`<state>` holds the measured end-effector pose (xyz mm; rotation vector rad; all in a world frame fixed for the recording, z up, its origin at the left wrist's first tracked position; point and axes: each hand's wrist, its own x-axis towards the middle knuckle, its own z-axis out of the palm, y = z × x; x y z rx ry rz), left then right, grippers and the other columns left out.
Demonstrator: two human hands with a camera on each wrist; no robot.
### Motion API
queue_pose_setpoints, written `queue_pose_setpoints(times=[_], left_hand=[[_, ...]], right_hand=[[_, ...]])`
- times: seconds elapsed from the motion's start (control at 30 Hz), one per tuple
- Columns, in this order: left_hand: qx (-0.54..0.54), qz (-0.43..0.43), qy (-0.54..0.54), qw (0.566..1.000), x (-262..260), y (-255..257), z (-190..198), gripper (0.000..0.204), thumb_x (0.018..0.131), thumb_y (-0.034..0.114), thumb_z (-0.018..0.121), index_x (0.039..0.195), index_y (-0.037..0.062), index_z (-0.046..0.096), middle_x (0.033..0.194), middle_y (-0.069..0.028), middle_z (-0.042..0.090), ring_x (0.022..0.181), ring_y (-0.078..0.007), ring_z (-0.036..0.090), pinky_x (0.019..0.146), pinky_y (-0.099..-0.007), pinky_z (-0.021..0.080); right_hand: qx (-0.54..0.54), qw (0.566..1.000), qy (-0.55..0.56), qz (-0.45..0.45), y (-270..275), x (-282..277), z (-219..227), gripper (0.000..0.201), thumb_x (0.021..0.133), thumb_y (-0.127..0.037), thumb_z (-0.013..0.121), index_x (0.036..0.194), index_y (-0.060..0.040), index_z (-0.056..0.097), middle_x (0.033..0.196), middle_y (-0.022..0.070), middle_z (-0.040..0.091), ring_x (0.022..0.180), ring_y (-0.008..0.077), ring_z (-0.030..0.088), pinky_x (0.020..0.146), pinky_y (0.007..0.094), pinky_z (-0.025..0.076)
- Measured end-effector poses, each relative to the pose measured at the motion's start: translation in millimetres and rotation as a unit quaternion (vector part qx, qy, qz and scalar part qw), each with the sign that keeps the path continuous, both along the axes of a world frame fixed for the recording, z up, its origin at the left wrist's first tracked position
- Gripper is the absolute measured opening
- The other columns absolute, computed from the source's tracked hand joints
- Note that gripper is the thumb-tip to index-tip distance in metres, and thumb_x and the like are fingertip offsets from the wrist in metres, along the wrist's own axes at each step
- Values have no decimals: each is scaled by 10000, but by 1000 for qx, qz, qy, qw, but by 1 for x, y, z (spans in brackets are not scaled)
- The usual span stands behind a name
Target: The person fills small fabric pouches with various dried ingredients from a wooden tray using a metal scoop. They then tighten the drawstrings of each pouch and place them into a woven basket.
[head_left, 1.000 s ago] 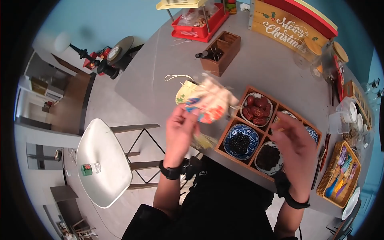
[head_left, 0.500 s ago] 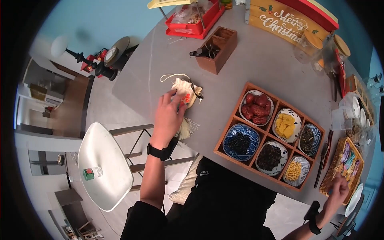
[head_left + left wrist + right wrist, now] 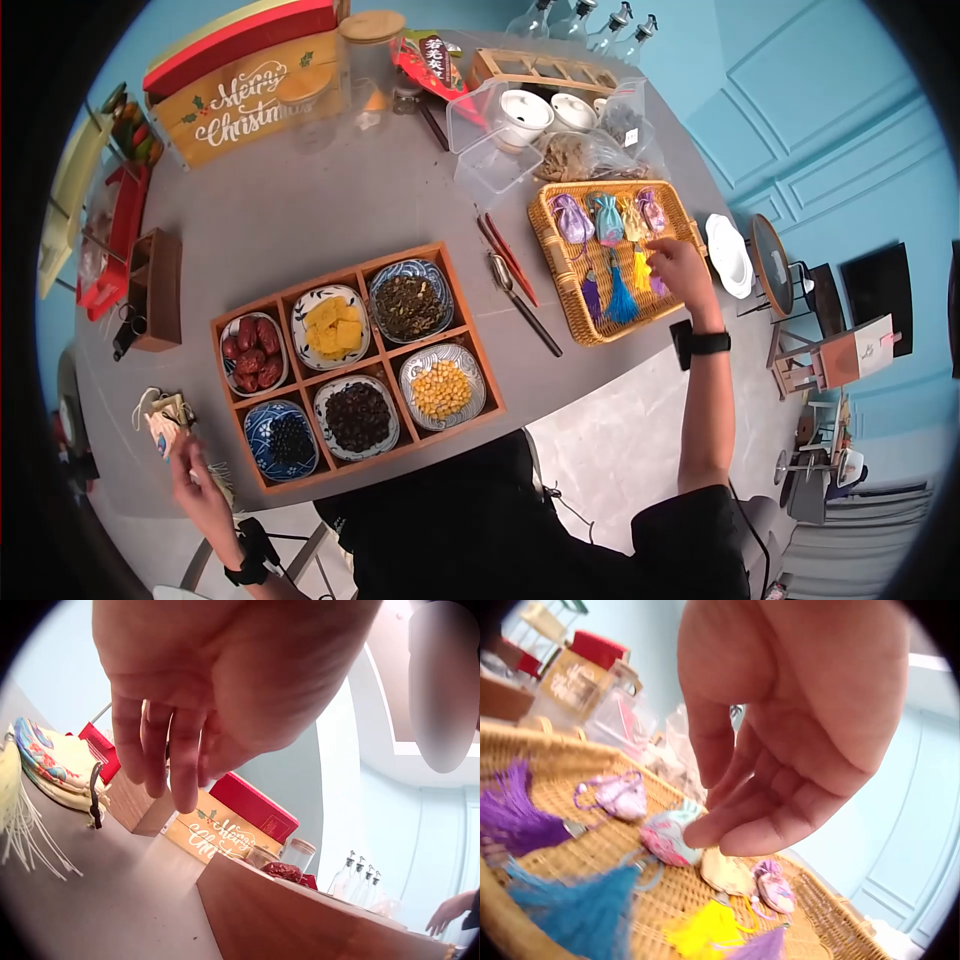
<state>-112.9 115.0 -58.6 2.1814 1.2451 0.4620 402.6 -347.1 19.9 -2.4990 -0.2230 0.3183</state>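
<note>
My right hand [image 3: 684,280] hovers over the wicker basket [image 3: 572,310], fingers loosely bent and holding nothing. In the basket lie a purple pouch [image 3: 573,219], a teal pouch [image 3: 608,218], a yellowish pouch [image 3: 633,217] and a pink-purple pouch [image 3: 651,210], with a blue tassel [image 3: 619,292] and a yellow tassel [image 3: 705,928] among others. At the left, my left hand [image 3: 203,500] is beside a cream pouch [image 3: 166,418] with a printed pattern; the left wrist view shows this pouch [image 3: 60,765] apart from the relaxed fingers, its pale tassel [image 3: 30,825] on the table.
A wooden divided box [image 3: 375,260] with bowls of dates, yellow pieces, seeds and dark dried items stands between the hands. Tongs [image 3: 528,312] and red sticks [image 3: 506,259] lie beside the basket. Behind are plastic containers [image 3: 492,170], a Christmas crate [image 3: 250,100] and a small wooden box [image 3: 158,290].
The view has swung right. The left hand has put down the cream pouch and let it go. The right hand has moved from the divided box to over the basket.
</note>
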Motion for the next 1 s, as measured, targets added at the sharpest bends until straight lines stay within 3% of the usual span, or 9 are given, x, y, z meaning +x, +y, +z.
queue_pose_setpoints(times=[0.1,0.17,0.27,0.4,0.47,0.53,0.67,0.93,1.0], left_hand=[[40,-1,-142,989,33,-22,11,303,987,123,475,1244,-17,553,1127,-115,626,1063,-208,568,944,-335,419],[50,-20,-122,991,35,-30,13,300,983,115,472,1233,-26,557,1157,-124,619,1094,-221,558,968,-346,404],[77,-28,-88,993,35,-36,14,283,971,102,478,1192,-45,576,1230,-147,594,1153,-254,535,1020,-373,363],[127,-17,-60,990,12,-34,8,270,973,103,481,1164,-56,585,1215,-146,603,1138,-260,544,1015,-355,364],[12,31,-108,994,3,-35,12,261,979,102,475,1153,-55,589,1187,-142,611,1121,-251,552,1008,-351,372],[34,22,-99,994,1,-36,13,256,983,100,469,1149,-53,591,1169,-141,613,1106,-241,559,999,-347,382],[50,4,-110,993,5,-30,6,252,980,90,464,1142,-52,595,1168,-148,612,1121,-253,554,1006,-355,376],[161,-83,-66,981,74,-56,58,278,930,139,516,1118,-40,615,1171,-151,614,1140,-289,546,1020,-397,371],[10,-102,-167,981,87,-65,70,252,915,149,540,1051,-33,651,1146,-140,625,1057,-281,581,958,-391,422]], right_hand=[[-65,988,-128,59,-26,62,-28,304,812,-150,578,1037,30,676,843,229,689,820,330,692,743,389,531],[-93,959,-262,-47,-38,94,-41,348,770,-188,606,1044,12,679,885,261,679,873,370,681,777,404,526],[-83,966,-183,-162,-55,133,-69,395,773,-239,627,1053,37,665,901,293,666,916,409,662,802,414,517],[-37,980,-101,-165,-41,132,-74,402,790,-277,661,967,84,657,727,227,662,648,269,688,579,373,541],[3,984,-95,-151,-49,137,-83,365,789,-240,647,947,89,659,699,206,658,597,249,674,540,353,531],[45,984,-89,-148,-48,130,-81,329,789,-203,632,928,94,660,671,185,655,545,230,660,500,333,520],[29,963,-196,-182,-60,123,-67,200,793,-115,597,841,67,662,600,65,597,478,125,556,442,267,435],[295,929,-196,-108,13,-42,50,114,904,-89,595,912,21,622,703,-1,566,607,70,501,585,215,400],[325,929,-168,-54,40,-81,59,106,906,-95,605,900,11,613,753,3,583,646,71,515,621,208,406]])
